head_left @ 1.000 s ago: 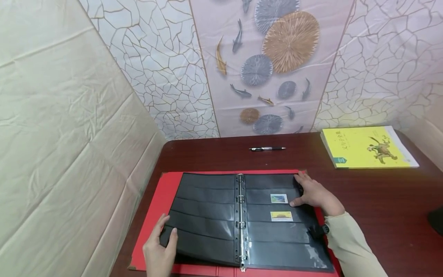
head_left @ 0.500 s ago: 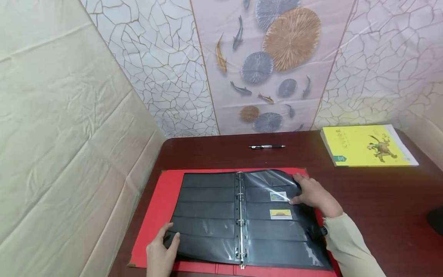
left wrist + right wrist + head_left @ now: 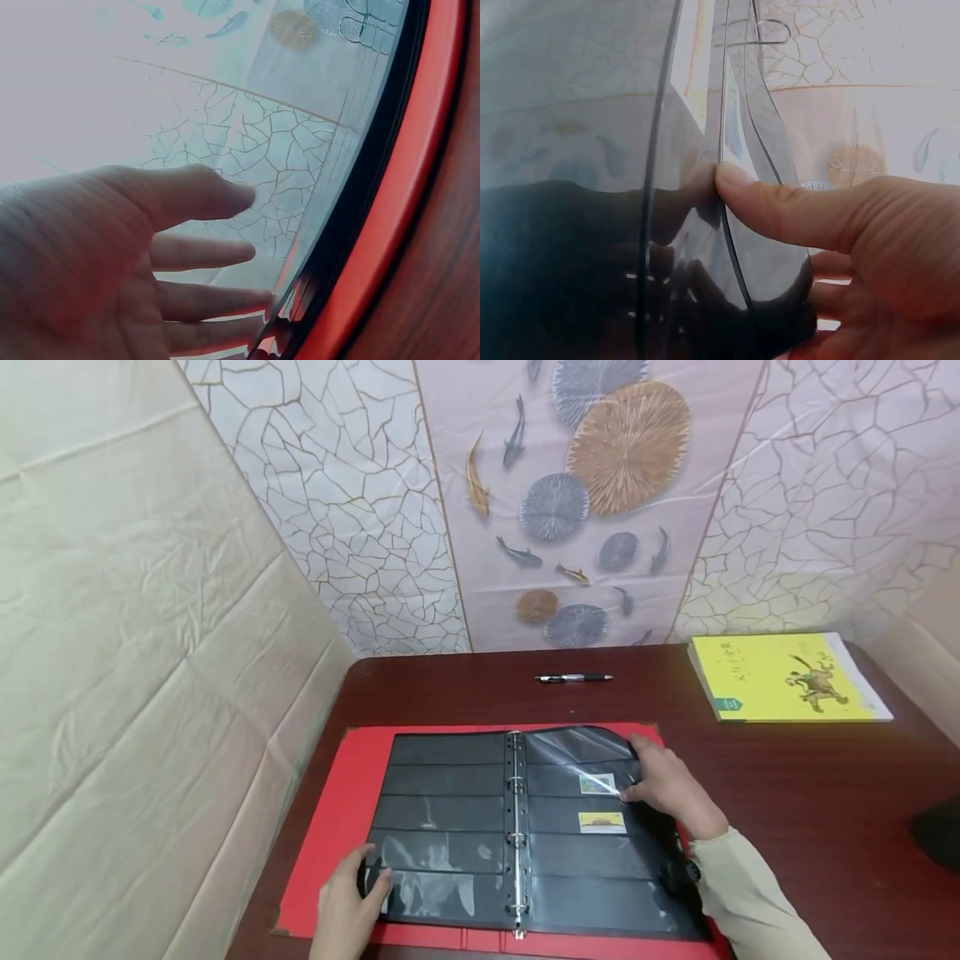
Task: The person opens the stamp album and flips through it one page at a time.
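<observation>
A red ring-bound stamp album (image 3: 318, 835) lies spread on the table, with black pocket pages on both sides of its metal rings (image 3: 517, 840). On the right page (image 3: 600, 902) are a blue-green stamp (image 3: 597, 784) and a yellow stamp (image 3: 602, 822). My right hand (image 3: 667, 785) pinches that page's outer edge, thumb (image 3: 742, 187) on the face and fingers behind; its upper corner bows up. My left hand (image 3: 347, 902) is at the lower outer edge of the left page (image 3: 442, 777), fingers (image 3: 210, 300) loosely extended with fingertips right at the edge, thumb apart from them.
Behind the album lies a pen (image 3: 573, 677). A yellow book (image 3: 765, 677) sits at the back right of the dark wooden table (image 3: 810, 810). Something black (image 3: 937, 839) shows at the right edge. Patterned cloth (image 3: 600, 527) hangs behind the table.
The right page's upper part has lifted and bowed under my right hand, with new glare across it. My left hand has shifted slightly, staying near the left page's edge; that page's glare has changed.
</observation>
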### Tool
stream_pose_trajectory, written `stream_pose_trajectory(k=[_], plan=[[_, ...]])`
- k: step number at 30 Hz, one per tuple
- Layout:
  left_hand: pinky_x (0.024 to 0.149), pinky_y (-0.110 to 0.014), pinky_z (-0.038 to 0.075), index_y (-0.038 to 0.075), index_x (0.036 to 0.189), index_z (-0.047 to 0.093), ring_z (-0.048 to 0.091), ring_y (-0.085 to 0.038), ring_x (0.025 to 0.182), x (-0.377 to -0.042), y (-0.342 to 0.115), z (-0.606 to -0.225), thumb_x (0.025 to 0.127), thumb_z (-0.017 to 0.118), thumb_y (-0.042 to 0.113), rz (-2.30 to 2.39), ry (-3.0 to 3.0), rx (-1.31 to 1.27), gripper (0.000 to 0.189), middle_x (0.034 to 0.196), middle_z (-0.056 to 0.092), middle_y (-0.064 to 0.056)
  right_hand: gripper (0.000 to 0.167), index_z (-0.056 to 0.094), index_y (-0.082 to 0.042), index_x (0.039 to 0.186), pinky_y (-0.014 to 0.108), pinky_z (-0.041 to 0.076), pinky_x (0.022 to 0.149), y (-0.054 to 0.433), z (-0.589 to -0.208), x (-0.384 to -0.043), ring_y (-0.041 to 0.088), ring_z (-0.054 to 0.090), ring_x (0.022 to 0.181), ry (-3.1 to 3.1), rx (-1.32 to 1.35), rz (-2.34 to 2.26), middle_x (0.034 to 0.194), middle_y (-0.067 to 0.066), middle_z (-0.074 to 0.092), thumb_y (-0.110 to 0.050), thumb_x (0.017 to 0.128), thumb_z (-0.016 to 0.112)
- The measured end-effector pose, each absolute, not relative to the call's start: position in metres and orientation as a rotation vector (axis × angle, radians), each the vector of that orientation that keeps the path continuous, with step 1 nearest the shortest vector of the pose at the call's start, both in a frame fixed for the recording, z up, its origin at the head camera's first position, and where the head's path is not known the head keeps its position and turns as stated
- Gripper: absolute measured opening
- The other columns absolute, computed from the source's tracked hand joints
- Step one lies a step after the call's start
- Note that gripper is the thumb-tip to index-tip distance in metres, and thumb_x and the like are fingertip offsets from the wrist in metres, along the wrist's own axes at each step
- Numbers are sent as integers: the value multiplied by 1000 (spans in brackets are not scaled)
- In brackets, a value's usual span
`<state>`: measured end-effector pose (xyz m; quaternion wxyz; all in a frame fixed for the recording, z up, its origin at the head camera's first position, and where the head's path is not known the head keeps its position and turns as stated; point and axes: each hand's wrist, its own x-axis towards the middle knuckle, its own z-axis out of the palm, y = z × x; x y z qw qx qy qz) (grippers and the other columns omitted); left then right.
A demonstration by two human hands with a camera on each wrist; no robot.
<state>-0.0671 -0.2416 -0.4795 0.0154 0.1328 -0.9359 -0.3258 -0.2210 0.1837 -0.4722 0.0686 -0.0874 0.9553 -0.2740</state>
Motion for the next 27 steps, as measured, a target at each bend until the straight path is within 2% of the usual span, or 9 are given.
stream_pose_trajectory(k=[5,9,15,18,24,27], plan=[[97,-63,44,-5,133,59,50,-51,126,-71,-242,-477,85,82,28,-987,-3014,348,62,134,56,-31,100,29,10,152,67,44,96,185,-472,-218,51,47,116,2849,-178,-878,139,37,43,-11,75,89],[98,-65,42,-6,136,57,43,-53,128,-74,-240,-476,80,86,29,-998,-3070,382,72,139,51,-34,100,32,10,152,68,43,97,189,-472,-216,54,44,121,2872,-232,-884,145,37,39,-12,74,91],[97,-69,39,-7,136,55,41,-54,128,-76,-231,-476,77,88,25,-957,-3074,441,75,139,50,-35,101,31,7,154,72,35,100,198,-468,-212,63,32,132,2875,-289,-869,156,42,17,-12,74,90],[95,-75,35,-5,139,53,39,-55,129,-76,-227,-476,77,87,27,-941,-3088,496,78,141,47,-35,101,28,7,155,71,37,99,202,-463,-207,63,31,132,2845,-308,-888,157,41,12,-9,75,88],[92,-80,31,-1,143,50,32,-57,134,-78,-220,-475,78,86,30,-952,-3068,433,81,149,39,-34,102,24,11,154,70,38,100,206,-451,-195,61,32,133,2822,-340,-929,154,43,20,-4,75,86],[94,-82,28,-1,143,50,27,-57,138,-79,-217,-474,78,86,31,-965,-3065,358,80,152,36,-33,103,21,13,154,63,47,94,208,-447,-187,54,50,121,2821,-366,-932,149,44,29,-1,75,85]])
